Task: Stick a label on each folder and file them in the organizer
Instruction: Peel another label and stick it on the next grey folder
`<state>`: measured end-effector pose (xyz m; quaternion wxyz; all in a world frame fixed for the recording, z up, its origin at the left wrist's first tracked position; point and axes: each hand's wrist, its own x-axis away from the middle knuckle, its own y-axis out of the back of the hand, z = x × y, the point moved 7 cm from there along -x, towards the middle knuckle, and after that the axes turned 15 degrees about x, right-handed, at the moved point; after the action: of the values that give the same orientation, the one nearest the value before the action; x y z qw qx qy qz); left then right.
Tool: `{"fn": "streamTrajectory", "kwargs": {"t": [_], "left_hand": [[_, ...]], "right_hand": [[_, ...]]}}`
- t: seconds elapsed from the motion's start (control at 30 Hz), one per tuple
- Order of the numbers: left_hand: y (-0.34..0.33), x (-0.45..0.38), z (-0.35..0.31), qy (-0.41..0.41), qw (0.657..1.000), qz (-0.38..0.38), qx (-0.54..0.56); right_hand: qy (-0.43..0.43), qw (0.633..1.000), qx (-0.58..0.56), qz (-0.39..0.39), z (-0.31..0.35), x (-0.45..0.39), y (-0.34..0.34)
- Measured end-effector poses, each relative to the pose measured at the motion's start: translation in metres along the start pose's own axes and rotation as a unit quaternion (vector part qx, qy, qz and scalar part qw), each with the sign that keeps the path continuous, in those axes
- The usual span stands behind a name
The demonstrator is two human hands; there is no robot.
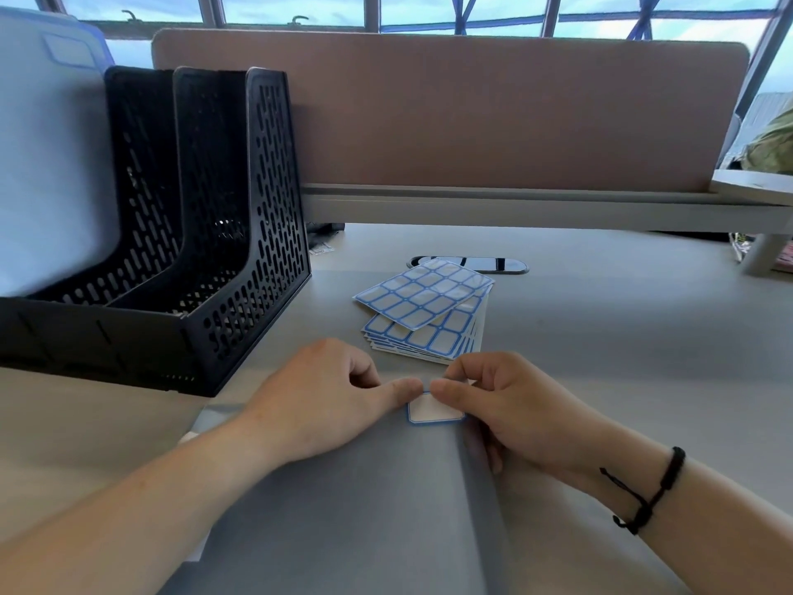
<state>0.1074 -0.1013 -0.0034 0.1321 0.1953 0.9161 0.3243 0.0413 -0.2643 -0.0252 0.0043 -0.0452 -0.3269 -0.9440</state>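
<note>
A grey folder (364,508) lies flat on the desk in front of me. Near its far right corner sits a white label with a blue border (431,412). My left hand (326,401) rests on the folder with its thumb pressing the label's top left edge and the other fingers curled. My right hand (510,405) holds the folder's right edge, its thumb pressing the label's top right. A black mesh organizer (184,234) stands at the left; a pale blue folder with a label (47,135) stands in its leftmost slot.
A fanned stack of blue-bordered label sheets (429,311) lies just beyond my hands. Behind it is an oval cable grommet (497,264). A brown partition (472,113) closes the desk's far side. A raised shelf (755,186) juts in at the right.
</note>
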Motion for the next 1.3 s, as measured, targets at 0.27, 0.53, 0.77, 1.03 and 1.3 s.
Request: {"fn": "streamTrajectory", "kwargs": {"t": [0.27,0.53,0.77,1.03,1.3], "left_hand": [[-0.007,0.003,-0.004,0.007,0.996,0.085,0.013],[-0.007,0.002,-0.001,0.016,0.995,0.088,0.048],[-0.007,-0.001,0.008,0.031,0.999,0.032,0.011],[-0.008,0.000,0.010,0.030,0.999,0.018,-0.009],[-0.009,0.002,0.007,0.011,0.998,0.003,-0.062]], "right_hand": [[0.020,0.998,0.027,0.054,0.000,0.000,-0.003],[0.034,0.996,0.005,0.077,0.003,0.003,-0.002],[0.028,0.995,0.013,0.094,0.003,0.003,-0.002],[0.026,0.993,-0.012,0.118,0.003,0.005,-0.003],[0.035,0.991,0.019,0.129,0.005,0.006,-0.004]]}}
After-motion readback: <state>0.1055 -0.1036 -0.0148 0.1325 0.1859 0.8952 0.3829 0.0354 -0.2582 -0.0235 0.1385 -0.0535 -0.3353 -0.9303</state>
